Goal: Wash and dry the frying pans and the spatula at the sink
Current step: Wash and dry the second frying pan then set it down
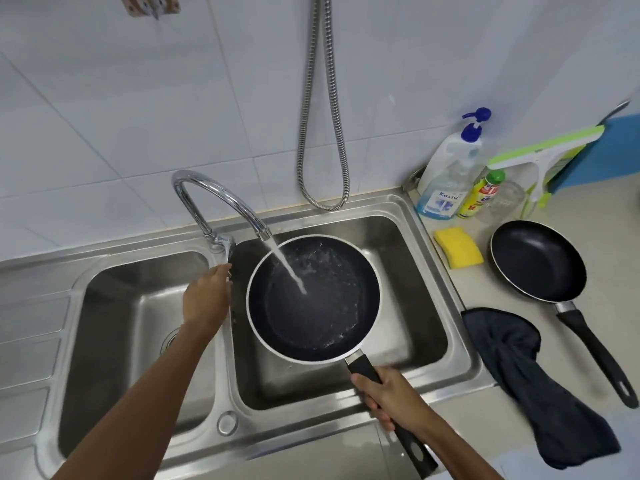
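Note:
A black frying pan with a white rim (313,299) hangs over the right sink basin (408,271). Water runs from the chrome tap (221,199) into it and pools inside. My right hand (391,396) grips the pan's black handle. My left hand (207,296) reaches to the tap lever (227,249), fingertips at it; the finger pose is hidden behind the hand. A second black frying pan (538,259) lies on the counter to the right, handle toward me. No spatula shows.
A yellow sponge (459,247) lies by the sink's right rim. A dark cloth (519,368) drapes over the counter edge. Soap bottles (446,174) and a green squeegee (540,157) stand at the back right. A metal hose (323,116) hangs on the tiled wall. The left basin (121,323) holds nothing.

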### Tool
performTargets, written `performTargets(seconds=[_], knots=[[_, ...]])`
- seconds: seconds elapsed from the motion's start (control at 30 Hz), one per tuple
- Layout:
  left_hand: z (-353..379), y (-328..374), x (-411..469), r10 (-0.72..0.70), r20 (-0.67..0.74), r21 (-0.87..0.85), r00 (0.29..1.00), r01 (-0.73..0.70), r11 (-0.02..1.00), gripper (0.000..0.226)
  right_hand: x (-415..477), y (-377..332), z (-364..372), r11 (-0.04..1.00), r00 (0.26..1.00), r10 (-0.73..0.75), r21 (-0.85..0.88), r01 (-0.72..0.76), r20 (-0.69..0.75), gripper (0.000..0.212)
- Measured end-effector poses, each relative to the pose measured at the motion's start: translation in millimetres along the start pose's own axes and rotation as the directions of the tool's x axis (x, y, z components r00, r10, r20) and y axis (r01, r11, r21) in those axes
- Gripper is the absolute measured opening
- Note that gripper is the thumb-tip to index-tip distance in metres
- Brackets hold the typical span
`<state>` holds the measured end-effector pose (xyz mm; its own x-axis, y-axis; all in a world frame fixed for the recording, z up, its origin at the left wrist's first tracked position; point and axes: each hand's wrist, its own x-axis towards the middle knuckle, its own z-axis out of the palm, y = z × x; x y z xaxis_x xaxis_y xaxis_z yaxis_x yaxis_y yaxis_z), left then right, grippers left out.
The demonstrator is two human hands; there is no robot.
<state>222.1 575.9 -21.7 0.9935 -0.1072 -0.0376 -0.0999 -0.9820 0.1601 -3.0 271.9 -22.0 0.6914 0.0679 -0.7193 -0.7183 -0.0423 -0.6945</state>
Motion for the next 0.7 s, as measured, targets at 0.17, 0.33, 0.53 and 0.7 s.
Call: performTargets(seconds=[0.17, 0.33, 0.53, 0.7], knots=[[-7.4, 3.4, 4.8, -0.011, 0.012, -0.018, 1.0, 0.011, 1.0, 0.033, -3.4, -3.1, -17.5, 1.0, 0.997, 0.02, -0.005, -0.021, -0.077, 0.036], [-11.5, 3.8, 12.9, 0.015, 0.013, 0.113, 1.0, -0.016, 0.993, 0.025, -0.5, -8.2, -29.4, 0.994, 0.987, -0.031, -0.104, 0.014, -0.156, 0.033], [-18.3, 2.4, 14.1, 0.095, 0.022, 0.363, 0.995, -0.097, 0.927, 0.025, -0.6, -14.0, -33.6, 0.968, 0.966, -0.084, -0.252, 0.02, -0.245, 0.025], [-53.1, -3.9, 29.4, 0.191, -0.036, 0.322, 0.981, -0.169, 0.931, 0.034, 6.4, -9.5, -40.4, 0.897, 0.943, -0.133, -0.441, -0.016, -0.305, 0.018]])
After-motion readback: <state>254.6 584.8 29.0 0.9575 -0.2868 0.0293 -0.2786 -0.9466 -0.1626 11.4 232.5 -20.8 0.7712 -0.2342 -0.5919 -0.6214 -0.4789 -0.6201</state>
